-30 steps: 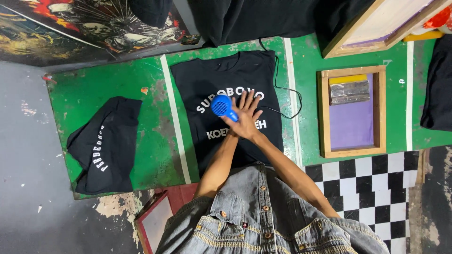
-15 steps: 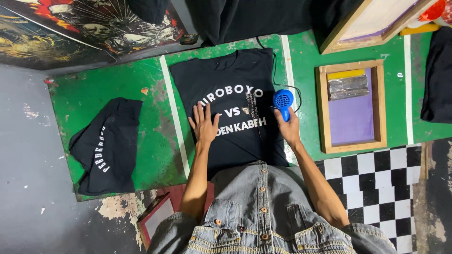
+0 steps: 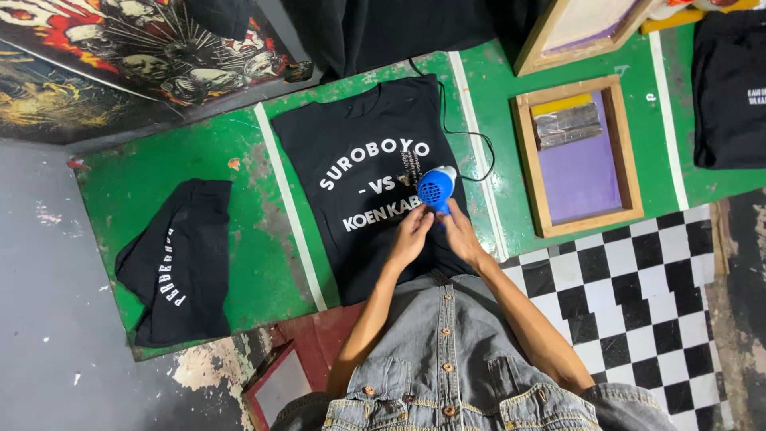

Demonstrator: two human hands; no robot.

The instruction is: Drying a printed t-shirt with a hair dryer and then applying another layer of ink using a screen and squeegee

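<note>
The blue hair dryer (image 3: 436, 188) sat right over the black T-shirt (image 3: 367, 160), nozzle face turned toward the white lettering, low on the right end of the print. Both hands met at its handle: the right hand (image 3: 463, 235) was wrapped around the grip from the near-right, fingers closed on it, and the left hand (image 3: 411, 235) pressed in from the near-left, fingers curled against the same handle. The dryer's black cord (image 3: 467, 152) looped off to the right and away toward the far edge.

As for progress, the print looked fully laid down, three rows of crisp white letters with a small graphic in the middle, so the printing itself seemed done. What appeared to be in hand was drying the ink, and with the dryer parked over the right end of the rows, the left part of the lettering may yet have needed heat; that was a judgement, nothing showed wet or dry.

The shirt lay flat and smooth on the green tabletop (image 3: 199, 160), collar to the far side. To the left lay a folded black shirt (image 3: 179, 263) with white text along it. To the right rested a wooden screen frame (image 3: 578, 152) with a purple mesh and a squeegee inside. Another frame (image 3: 582, 32) lay farther off, and another black garment (image 3: 730, 88) at the far right.
</note>
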